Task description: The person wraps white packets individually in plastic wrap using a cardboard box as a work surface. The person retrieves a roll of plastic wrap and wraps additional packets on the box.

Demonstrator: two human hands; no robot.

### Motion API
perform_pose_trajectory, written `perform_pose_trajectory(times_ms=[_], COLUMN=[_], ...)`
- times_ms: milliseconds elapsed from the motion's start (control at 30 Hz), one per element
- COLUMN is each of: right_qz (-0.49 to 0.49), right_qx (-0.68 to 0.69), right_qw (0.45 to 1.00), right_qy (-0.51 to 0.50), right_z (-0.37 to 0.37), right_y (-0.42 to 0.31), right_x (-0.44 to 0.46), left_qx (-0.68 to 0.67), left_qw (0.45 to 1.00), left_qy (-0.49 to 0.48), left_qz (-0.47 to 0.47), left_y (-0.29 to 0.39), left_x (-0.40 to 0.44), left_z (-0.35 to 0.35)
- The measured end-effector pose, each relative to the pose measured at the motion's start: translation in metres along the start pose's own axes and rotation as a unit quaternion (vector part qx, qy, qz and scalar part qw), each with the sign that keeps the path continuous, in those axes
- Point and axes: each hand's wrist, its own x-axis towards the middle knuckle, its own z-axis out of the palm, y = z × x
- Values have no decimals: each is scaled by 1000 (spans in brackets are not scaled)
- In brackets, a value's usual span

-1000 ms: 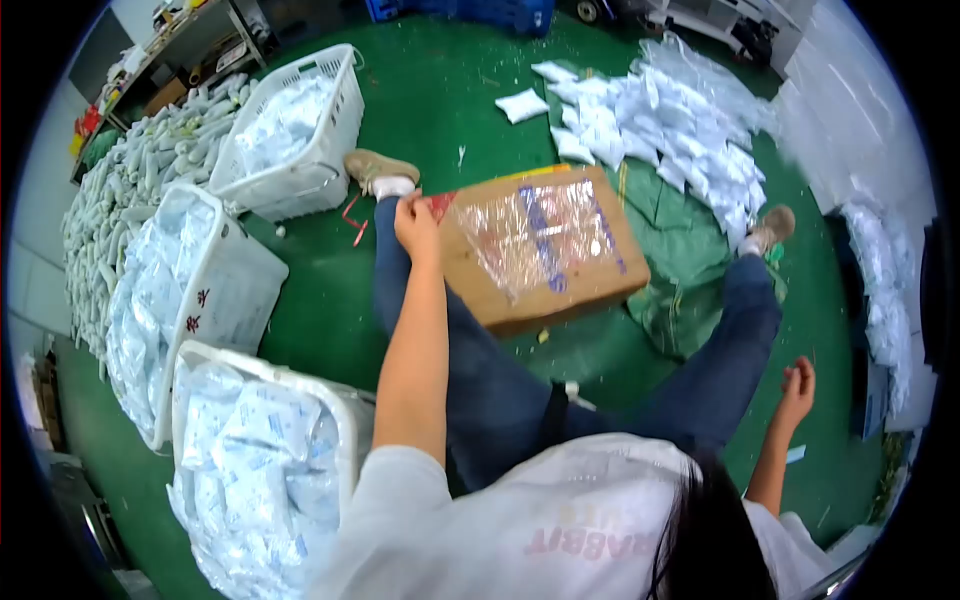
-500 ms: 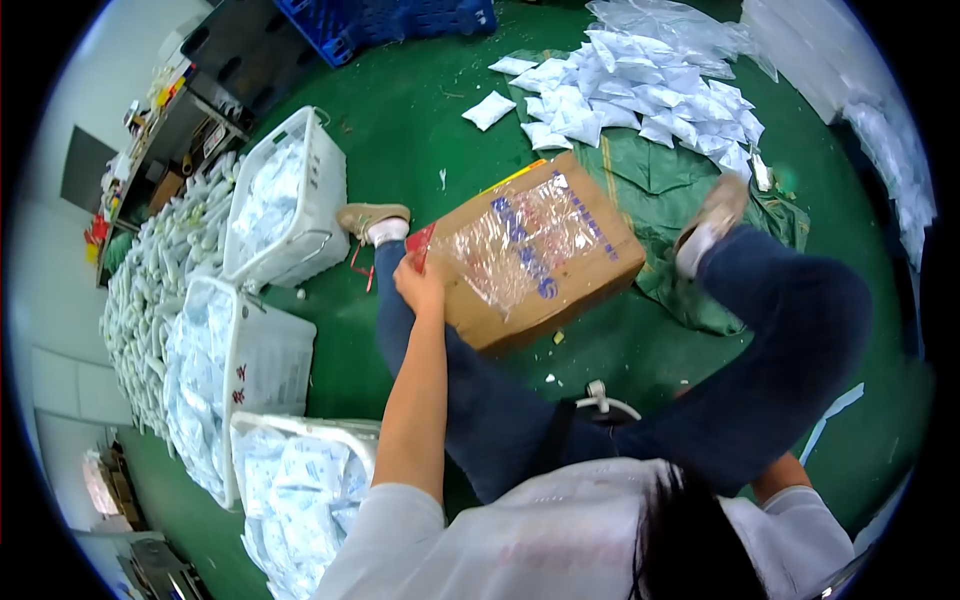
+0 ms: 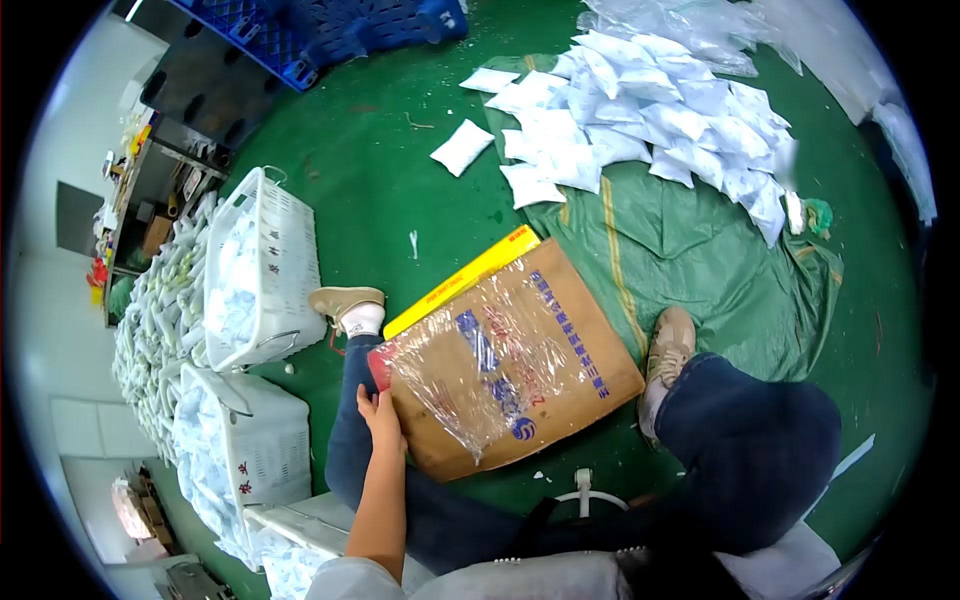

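Note:
My left hand (image 3: 383, 420) is at the left edge of a brown cardboard box (image 3: 560, 390), its fingers curled against the side below the red corner. Clear plastic film or tape covers much of the box's top, over blue and red print. The box sits between my feet, with a yellow strip or panel (image 3: 465, 280) along its far edge. My right hand is out of sight, hidden low behind my body or leg.
White packets (image 3: 680, 115) lie heaped on a green tarp (image 3: 720, 290) at the far right. White plastic crates (image 3: 290, 260) full of packets line the left, beside a large pile of pale bundles (image 3: 160, 340). Blue pallets (image 3: 370, 35) stand at the back.
My view has shifted, and the box appears lower, with more of the yellow panel showing. My left hand has slid down from the red corner along the edge. The right forearm has left view.

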Motion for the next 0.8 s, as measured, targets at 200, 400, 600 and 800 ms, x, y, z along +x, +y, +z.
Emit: perform_pose_trajectory(times_ms=[200,400,600,800], right_qz=[-26,-71,-151,-277], right_qx=[-62,-109,-114,107], right_qw=[996,986,977,954], right_qy=[-66,-103,-94,36], right_z=[-51,-80,-162,-331], right_y=[-3,-12,-64,-157], right_x=[55,94,143,210], left_qx=[-137,-43,52,197], left_qw=[979,978,990,978], left_qy=[-27,-29,-29,21], left_qz=[-151,-202,-129,-67], left_y=[22,-51,-72,-31], left_x=[26,46,40,-30], left_z=[16,6,12,18])
